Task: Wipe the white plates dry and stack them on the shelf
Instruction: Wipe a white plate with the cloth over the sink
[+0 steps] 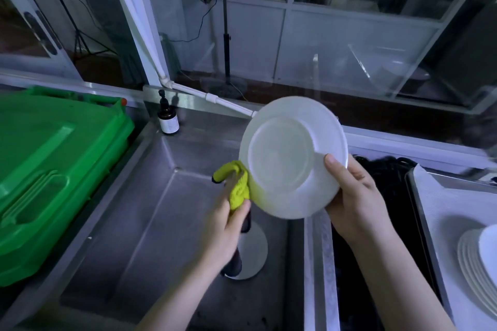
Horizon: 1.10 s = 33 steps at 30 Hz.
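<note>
Green bin lid [53,169] fills nine o'clock, and the steel sink [150,196] runs from centre to six. The white plate [290,158] is held up over the sink's right edge, tilted, foot ring toward me. Stack of plates [473,258] at four o'clock on a white-lined tray, cut off by the frame. Right hand [357,196] grips the plate's rim at its four o'clock, thumb on the near face, fingers hidden behind. Left hand [228,220] is closed round a bunched yellow-green cloth [238,188] that touches the rim at eight o'clock. Small dark bottle [168,118] at eleven. Judged: wiping step, one plate in hand. Next, the cloth must sweep across the face and the plate must turn, with a firm rim grip. Far face unseen, wetness unreadable, no shelf in view. A white-and-dark object under the left wrist is unclear.
</note>
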Available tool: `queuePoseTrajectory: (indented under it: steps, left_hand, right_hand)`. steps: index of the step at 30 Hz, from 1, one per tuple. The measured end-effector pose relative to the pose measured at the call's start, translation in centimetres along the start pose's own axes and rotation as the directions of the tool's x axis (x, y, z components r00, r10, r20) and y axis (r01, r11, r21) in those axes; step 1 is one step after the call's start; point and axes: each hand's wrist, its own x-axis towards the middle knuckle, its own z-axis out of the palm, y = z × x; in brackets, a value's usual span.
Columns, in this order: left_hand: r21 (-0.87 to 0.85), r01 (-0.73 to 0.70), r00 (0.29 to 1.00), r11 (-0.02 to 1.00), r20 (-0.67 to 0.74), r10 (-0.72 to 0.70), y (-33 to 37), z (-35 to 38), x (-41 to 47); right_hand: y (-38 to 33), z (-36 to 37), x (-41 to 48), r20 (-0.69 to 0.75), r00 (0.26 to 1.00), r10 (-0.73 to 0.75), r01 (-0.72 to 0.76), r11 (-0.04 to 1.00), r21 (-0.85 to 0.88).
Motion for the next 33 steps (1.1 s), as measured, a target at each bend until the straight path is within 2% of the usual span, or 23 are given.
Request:
queuePoseTrajectory:
  steps: [3,5,7,10,11,13,15,18,20,25,29,33]
  left_hand:
    - [-0.102,-0.236,0.965,0.966,0.092,0.245,1.8,2.0,-2.1]
    - [-0.094,-0.323,0.939,0.942,0.089,0.331,2.7,2.7,-1.9]
    - [-0.063,-0.298,0.953,0.953,0.031,0.300,2.4,2.5,-1.1]
    - [-0.052,-0.136,0.991,0.989,-0.016,0.136,1.2,1.9,0.1]
    - [-0.034,-0.153,0.988,0.988,-0.011,0.153,1.0,1.9,-0.1]
    - [0.045,-0.317,0.948,0.947,0.035,0.315,1.4,2.3,-1.1]
    - [0.168,-0.492,0.871,0.854,0.113,0.479,2.3,3.1,-2.1]
    - [0.279,-0.623,0.782,0.731,0.223,0.582,4.1,3.7,-2.0]
    - [0.314,-0.627,0.779,0.713,0.240,0.579,5.0,3.5,-1.4]
    - [0.219,-0.501,0.864,0.837,0.195,0.465,4.1,2.7,-0.6]
    - [0.220,-0.563,0.824,0.797,0.230,0.518,2.9,2.7,-1.3]
    - [0.266,-0.622,0.781,0.736,0.278,0.559,4.0,3.4,-0.4]
  right_hand:
    - [0.6,1.0,1.1,-0.131,0.991,0.037,-0.027,0.997,0.075]
    - [1.3,1.5,1.2,-0.202,0.976,0.076,-0.055,0.993,0.107]
    - [1.7,1.9,0.7,-0.223,0.969,0.103,-0.077,0.989,0.122]
    - [1.7,1.9,0.5,-0.232,0.965,0.125,-0.093,0.985,0.143]
    - [1.6,1.9,0.7,-0.242,0.962,0.127,-0.089,0.983,0.160]
    - [1.5,2.0,1.3,-0.257,0.958,0.128,-0.076,0.976,0.205]
    - [2.0,2.4,1.7,-0.269,0.953,0.137,-0.074,0.970,0.232]
    - [3.3,2.6,1.4,-0.221,0.953,0.209,-0.145,0.950,0.276]
    - [3.5,2.2,1.2,-0.187,0.949,0.255,-0.197,0.939,0.281]
    - [2.6,0.5,1.8,-0.238,0.952,0.190,-0.129,0.960,0.250]
    - [2.3,0.1,1.7,-0.225,0.962,0.157,-0.108,0.971,0.214]
    - [3.2,0.7,0.9,-0.169,0.965,0.198,-0.160,0.963,0.216]
